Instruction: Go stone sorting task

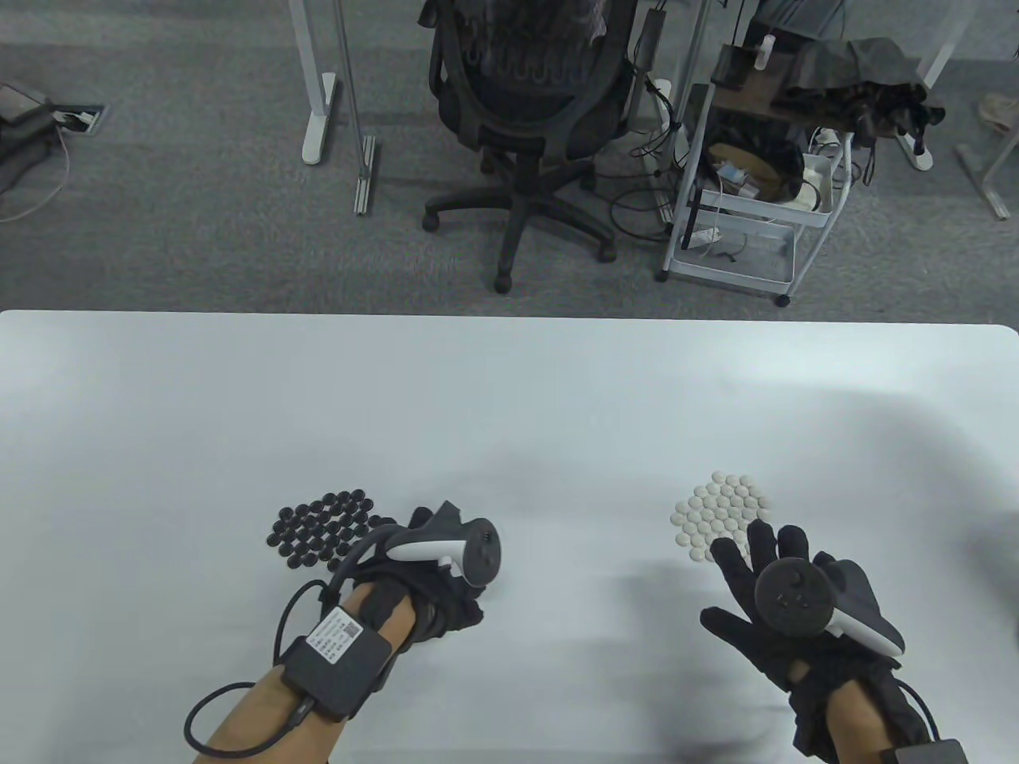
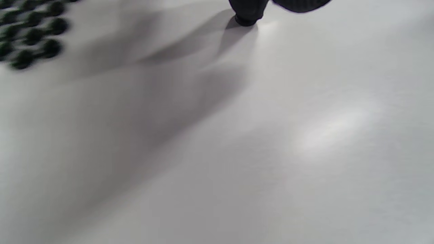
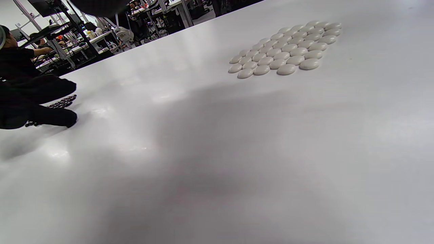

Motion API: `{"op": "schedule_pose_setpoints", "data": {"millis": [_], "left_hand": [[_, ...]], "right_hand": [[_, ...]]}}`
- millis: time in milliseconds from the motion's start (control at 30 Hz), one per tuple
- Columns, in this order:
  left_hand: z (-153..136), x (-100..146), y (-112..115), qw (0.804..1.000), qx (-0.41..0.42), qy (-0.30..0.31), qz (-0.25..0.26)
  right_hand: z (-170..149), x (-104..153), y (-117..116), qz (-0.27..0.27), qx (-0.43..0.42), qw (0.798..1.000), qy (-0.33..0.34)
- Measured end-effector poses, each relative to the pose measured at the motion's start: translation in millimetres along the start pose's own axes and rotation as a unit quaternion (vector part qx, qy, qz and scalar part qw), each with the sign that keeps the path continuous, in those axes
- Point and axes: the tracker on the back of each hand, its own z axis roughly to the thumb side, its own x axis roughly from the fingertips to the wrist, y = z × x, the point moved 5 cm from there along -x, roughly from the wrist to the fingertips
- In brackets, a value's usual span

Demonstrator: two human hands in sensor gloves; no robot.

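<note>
A cluster of several black Go stones [image 1: 322, 527] lies on the white table [image 1: 509, 398] at front left; it also shows blurred in the left wrist view [image 2: 30, 32]. A cluster of several white Go stones [image 1: 720, 516] lies at front right, and in the right wrist view [image 3: 288, 49]. My left hand [image 1: 434, 561] is just right of the black stones with its fingers curled under; one fingertip [image 2: 245, 15] touches the table. My right hand [image 1: 756, 581] hovers with fingers spread just in front of the white stones, holding nothing.
Beyond the table's far edge stand an office chair [image 1: 529, 119] and a white wire cart [image 1: 756, 175] on grey carpet. The left hand also shows in the right wrist view [image 3: 37, 101].
</note>
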Motion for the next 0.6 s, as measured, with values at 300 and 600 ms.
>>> {"op": "schedule_pose_setpoints", "data": {"millis": [300, 600], "left_hand": [[-81.2, 10.9, 8.8, 0.993, 0.08, -0.09, 0.01], [-105.6, 5.7, 4.1, 0.985, 0.129, -0.111, 0.024]], "right_hand": [[0.4, -0.6, -1.0, 0.003, 0.002, 1.0, -0.001], [0.9, -0.8, -1.4, 0.003, 0.002, 1.0, -0.002]]}}
